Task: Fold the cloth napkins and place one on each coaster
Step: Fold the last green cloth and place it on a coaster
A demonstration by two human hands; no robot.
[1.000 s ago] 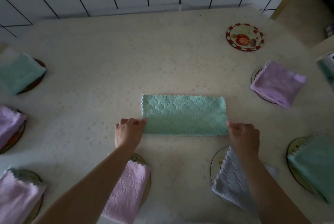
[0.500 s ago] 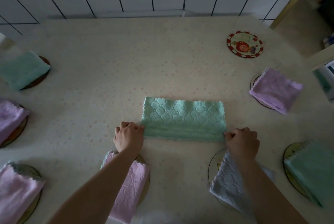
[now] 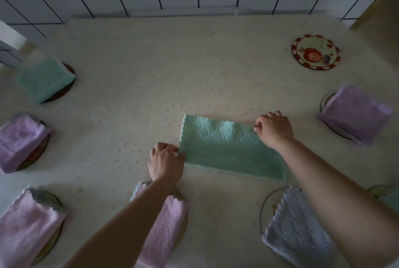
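Folded napkins are lying on surrounding coasters; one patterned coaster (image 3: 315,52) is sitting bare; both hands, left hand (image 3: 165,162) and right hand (image 3: 273,130), are pinching the quilted green napkin (image 3: 224,149).

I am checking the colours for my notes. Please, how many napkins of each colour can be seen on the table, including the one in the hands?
Green napkins: 3
Purple napkins: 3
Pink napkins: 1
Grey-blue napkins: 1
Total: 8
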